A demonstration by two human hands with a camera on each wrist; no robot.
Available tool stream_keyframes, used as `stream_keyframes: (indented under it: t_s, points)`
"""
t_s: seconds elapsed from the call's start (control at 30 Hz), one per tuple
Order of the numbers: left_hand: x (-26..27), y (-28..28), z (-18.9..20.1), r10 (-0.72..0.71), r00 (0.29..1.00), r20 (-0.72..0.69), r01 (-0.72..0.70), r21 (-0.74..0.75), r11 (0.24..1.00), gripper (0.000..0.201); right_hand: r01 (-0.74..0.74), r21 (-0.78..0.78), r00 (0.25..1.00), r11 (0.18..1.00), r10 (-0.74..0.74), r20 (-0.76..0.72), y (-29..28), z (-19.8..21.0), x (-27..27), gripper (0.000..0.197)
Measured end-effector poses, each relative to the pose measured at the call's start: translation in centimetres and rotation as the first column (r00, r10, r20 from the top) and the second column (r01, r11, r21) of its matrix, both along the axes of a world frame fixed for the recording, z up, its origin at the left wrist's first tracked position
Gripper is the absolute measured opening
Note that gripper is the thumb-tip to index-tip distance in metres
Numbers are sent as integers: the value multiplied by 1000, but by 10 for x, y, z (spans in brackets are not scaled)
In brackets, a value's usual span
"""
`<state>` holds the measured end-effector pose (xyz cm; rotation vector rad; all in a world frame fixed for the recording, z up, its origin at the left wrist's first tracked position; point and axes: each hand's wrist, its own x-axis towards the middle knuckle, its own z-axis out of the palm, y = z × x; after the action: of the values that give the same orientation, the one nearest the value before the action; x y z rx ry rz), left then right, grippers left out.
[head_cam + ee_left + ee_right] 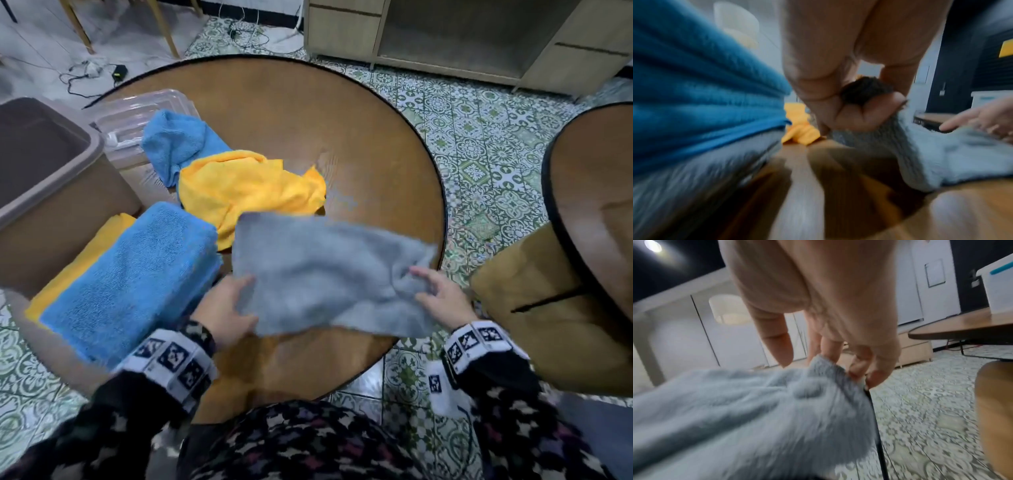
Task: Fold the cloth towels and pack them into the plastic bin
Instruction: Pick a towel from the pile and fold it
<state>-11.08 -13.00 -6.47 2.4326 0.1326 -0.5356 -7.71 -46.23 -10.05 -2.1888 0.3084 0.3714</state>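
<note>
A grey towel [329,270] is held just above the near part of the round wooden table [342,137]. My left hand [233,301] grips its left edge, fingers curled into the cloth [859,116]. My right hand [435,291] pinches its right edge [859,374] between thumb and fingertips. A folded blue towel [133,281] lies on a folded yellow one [78,260] at the near left. A crumpled yellow towel [246,188] and a crumpled blue towel [178,144] lie further back. The brown plastic bin [51,164] stands at the left, open.
A clear plastic lid [137,116] lies behind the crumpled blue towel. A second round table [596,192] and a tan cushion [548,308] are at the right. Patterned floor tiles surround the table, with cables and a cabinet [462,34] beyond.
</note>
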Motion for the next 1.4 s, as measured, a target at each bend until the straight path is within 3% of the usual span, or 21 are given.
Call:
stream_keyframes:
  t_s: [0.07, 0.13, 0.23, 0.3, 0.37, 0.43, 0.47, 0.53, 0.6, 0.67, 0.77, 0.87, 0.93, 1.03, 1.1, 1.17, 1.23, 1.27, 1.33, 1.4]
  points:
    - [-14, -4, -18, -68, 986, -153, 89, 137, 987, 65, 26, -61, 995, 998, -31, -91, -1, -22, -8, 56]
    - [-20, -4, -28, -24, 977, -212, 59, 162, 985, 59, 85, -138, 993, 987, -95, -67, 2, -30, -9, 59]
    - [-21, 2, -34, 39, 977, -209, 1, 189, 982, 58, 159, -180, 986, 971, -166, -25, 10, -30, -4, 50]
    - [-21, 5, -36, 72, 981, -183, -34, 202, 979, 61, 204, -222, 977, 954, -184, 108, 18, -22, -3, 36]
    - [-22, 7, -38, 97, 980, -171, -60, 206, 977, 63, 233, -160, 940, 959, -180, 290, 21, -12, 0, 36]
    - [-26, 9, -41, 104, 979, -176, -67, 201, 977, 62, 179, 23, 928, 984, -177, 328, 22, -3, 5, 47]
    - [-28, 9, -42, 102, 979, -178, -66, 194, 979, 63, 166, 166, 944, 972, -206, 260, 23, 1, 8, 49]
    - [-31, 10, -44, 99, 980, -174, -67, 179, 982, 65, 285, 443, 954, 850, -296, -46, 31, 8, 13, 39]
    - [-32, 11, -45, 95, 982, -166, -68, 165, 984, 66, 447, 531, 892, 720, -313, -325, 39, 8, 18, 20]
    - [-32, 11, -46, 96, 982, -165, -71, 153, 986, 67, 416, 477, 890, 774, -239, -388, 45, 4, 20, 17]
    - [-32, 11, -47, 93, 982, -165, -69, 149, 986, 67, 178, 306, 972, 935, -118, -204, 49, -4, 27, 29]
    - [-32, 11, -47, 89, 984, -151, -67, 146, 987, 66, 108, 183, 988, 977, -85, -132, 45, -5, 41, 63]
    - [-33, 11, -47, 91, 984, -153, -70, 138, 988, 65, 73, 2, 997, 997, -73, -41, 43, 0, 52, 72]
    - [-33, 12, -50, 100, 984, -145, -83, 120, 989, 66, -112, -217, 989, 970, 131, 75, 46, 14, 51, 50]
    - [-33, 13, -52, 106, 984, -142, -90, 113, 989, 67, -341, -231, 940, 911, 328, -92, 60, 22, 34, 49]
    - [-32, 12, -51, 101, 985, -136, -87, 108, 990, 67, -505, -399, 863, 765, 442, -245, 75, 16, 16, 63]
    - [-32, 11, -51, 97, 986, -133, -83, 104, 991, 67, -490, -605, 861, 627, 458, -222, 86, 1, 4, 61]
    - [-33, 11, -51, 96, 986, -134, -82, 105, 991, 67, -463, -655, 865, 597, 466, -187, 88, -4, 1, 52]
    - [-36, 12, -52, 89, 987, -137, -74, 108, 991, 67, -440, -657, 862, 612, 492, -120, 86, -11, 2, 37]
    - [-37, 13, -54, 85, 987, -137, -71, 105, 992, 68, -527, -558, 817, 641, 563, -125, 79, -10, 7, 43]
